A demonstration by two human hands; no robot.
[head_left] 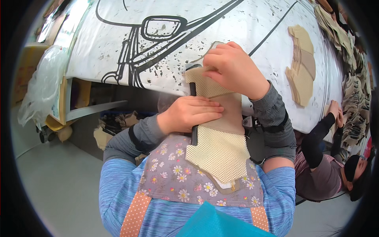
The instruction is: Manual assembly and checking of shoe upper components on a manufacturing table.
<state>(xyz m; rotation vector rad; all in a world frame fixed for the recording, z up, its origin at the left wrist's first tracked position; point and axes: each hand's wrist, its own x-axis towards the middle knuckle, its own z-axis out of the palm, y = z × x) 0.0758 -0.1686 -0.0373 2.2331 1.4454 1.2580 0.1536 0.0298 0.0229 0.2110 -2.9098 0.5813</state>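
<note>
A long beige mesh fabric panel point(221, 152) with a smooth tan middle band stretches from my lap onto the edge of the white-covered table. Black strips point(193, 89) run along its left side. Across the tan band my left hand point(197, 114) lies flat, fingers stretched out and pressing on it. My right hand point(233, 67) is closed in a pinch at the panel's far end, where a grey-brown layer shows behind the mesh. Whether the fingertips hold anything besides the fabric is hidden. White and tan backing peeks out at the near end.
A similar beige panel point(303, 65) lies on the table point(237, 35) to the right. Stacked fabric pieces point(353, 106) line the far right. A co-worker point(321, 173) sits at the right edge. At left hangs a clear plastic bag point(43, 87); more pieces point(103, 136) sit under the table.
</note>
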